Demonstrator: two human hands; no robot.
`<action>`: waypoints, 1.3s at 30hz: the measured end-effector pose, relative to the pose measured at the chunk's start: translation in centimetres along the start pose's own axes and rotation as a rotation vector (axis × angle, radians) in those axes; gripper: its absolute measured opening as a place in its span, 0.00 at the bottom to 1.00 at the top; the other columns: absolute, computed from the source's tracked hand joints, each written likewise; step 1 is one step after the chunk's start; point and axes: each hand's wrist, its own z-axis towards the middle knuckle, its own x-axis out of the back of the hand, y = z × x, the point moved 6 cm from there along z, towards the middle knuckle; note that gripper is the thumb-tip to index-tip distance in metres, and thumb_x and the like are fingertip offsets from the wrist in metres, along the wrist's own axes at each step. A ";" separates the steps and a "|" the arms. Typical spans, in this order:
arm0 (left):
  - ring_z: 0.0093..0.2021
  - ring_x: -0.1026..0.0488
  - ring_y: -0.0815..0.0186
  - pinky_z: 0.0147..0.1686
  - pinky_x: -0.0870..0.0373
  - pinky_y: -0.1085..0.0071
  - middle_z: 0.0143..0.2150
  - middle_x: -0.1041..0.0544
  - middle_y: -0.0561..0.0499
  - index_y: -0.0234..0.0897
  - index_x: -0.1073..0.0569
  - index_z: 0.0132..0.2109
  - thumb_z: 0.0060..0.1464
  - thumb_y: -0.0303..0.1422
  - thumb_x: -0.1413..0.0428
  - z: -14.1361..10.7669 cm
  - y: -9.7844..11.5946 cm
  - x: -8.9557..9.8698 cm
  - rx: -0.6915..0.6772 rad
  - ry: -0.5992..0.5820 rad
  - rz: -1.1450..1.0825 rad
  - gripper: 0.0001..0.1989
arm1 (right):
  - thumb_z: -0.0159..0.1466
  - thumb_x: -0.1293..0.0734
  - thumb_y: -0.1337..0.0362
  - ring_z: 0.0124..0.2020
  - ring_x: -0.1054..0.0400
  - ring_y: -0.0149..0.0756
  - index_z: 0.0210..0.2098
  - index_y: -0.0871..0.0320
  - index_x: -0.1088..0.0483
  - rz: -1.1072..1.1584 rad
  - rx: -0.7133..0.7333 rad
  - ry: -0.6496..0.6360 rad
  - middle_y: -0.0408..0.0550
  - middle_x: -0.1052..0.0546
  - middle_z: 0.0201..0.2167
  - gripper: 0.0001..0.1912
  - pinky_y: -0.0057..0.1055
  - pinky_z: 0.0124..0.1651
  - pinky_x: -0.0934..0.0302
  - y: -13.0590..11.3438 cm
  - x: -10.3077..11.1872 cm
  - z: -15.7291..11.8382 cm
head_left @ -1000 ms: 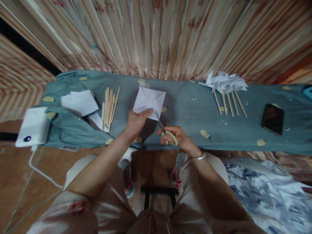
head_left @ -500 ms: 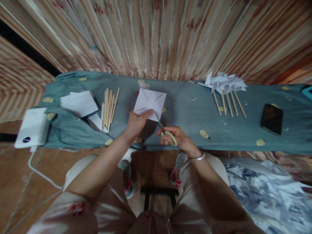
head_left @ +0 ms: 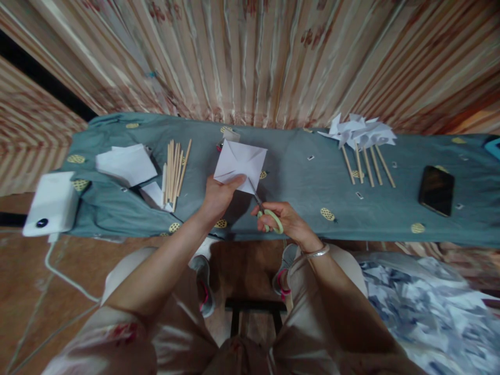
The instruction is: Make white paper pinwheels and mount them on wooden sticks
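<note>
A square of white paper with slits running in from its corners is held up over the cloth. My left hand grips its lower left edge, thumb on top. My right hand is closed on green-handled scissors, whose blades meet the paper at its lower right corner. Left of the paper lie several wooden sticks and a stack of white paper. To the right, several white paper pinwheels on sticks lie together.
A green cloth with yellow pineapples covers the table. A black phone lies at the right, and a white device with a cable stands at the left edge. A clear bag of folded paper pieces is at the lower right.
</note>
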 end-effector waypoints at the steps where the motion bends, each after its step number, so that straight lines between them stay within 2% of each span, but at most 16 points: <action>1: 0.40 0.21 0.58 0.42 0.25 0.66 0.38 0.17 0.47 0.36 0.20 0.35 0.34 0.38 0.30 0.0 -0.1 0.0 0.004 0.002 0.003 0.18 | 0.47 0.23 0.43 0.21 0.36 0.25 0.32 0.59 0.27 0.003 -0.001 -0.002 0.40 0.27 0.21 0.27 0.23 0.25 0.40 0.0 0.0 0.0; 9: 0.38 0.21 0.60 0.42 0.25 0.65 0.37 0.18 0.48 0.38 0.20 0.34 0.35 0.36 0.30 0.2 -0.2 -0.2 -0.011 -0.029 -0.063 0.15 | 0.46 0.23 0.43 0.19 0.36 0.24 0.31 0.59 0.26 -0.002 -0.010 0.020 0.39 0.27 0.19 0.27 0.22 0.23 0.42 0.0 0.1 0.1; 21: 0.39 0.22 0.58 0.44 0.25 0.63 0.38 0.17 0.47 0.38 0.21 0.33 0.35 0.37 0.31 0.2 -0.2 -0.2 0.004 -0.011 -0.015 0.15 | 0.48 0.23 0.46 0.18 0.36 0.23 0.32 0.59 0.26 0.005 -0.014 0.031 0.38 0.27 0.18 0.24 0.22 0.23 0.41 0.8 0.4 0.2; 27: 0.40 0.21 0.59 0.45 0.25 0.64 0.37 0.18 0.49 0.38 0.21 0.32 0.36 0.35 0.31 0.2 -0.1 -0.3 -0.029 -0.035 -0.048 0.12 | 0.49 0.23 0.47 0.19 0.35 0.23 0.31 0.59 0.25 0.006 -0.008 0.033 0.39 0.27 0.18 0.23 0.21 0.23 0.40 1.0 0.5 0.2; 34: 0.42 0.21 0.57 0.46 0.25 0.63 0.38 0.18 0.47 0.38 0.21 0.34 0.34 0.38 0.30 0.1 0.1 -0.4 -0.017 -0.034 -0.047 0.17 | 0.45 0.21 0.46 0.18 0.35 0.23 0.29 0.59 0.25 0.051 -0.027 0.058 0.37 0.28 0.17 0.24 0.21 0.23 0.40 1.0 0.4 0.2; 39: 0.39 0.22 0.56 0.43 0.25 0.64 0.37 0.18 0.47 0.38 0.22 0.33 0.32 0.39 0.30 0.1 0.3 0.0 -0.014 -0.014 0.007 0.18 | 0.45 0.21 0.48 0.19 0.36 0.23 0.29 0.59 0.26 0.054 -0.015 0.040 0.37 0.28 0.18 0.23 0.21 0.23 0.40 0.8 0.2 0.2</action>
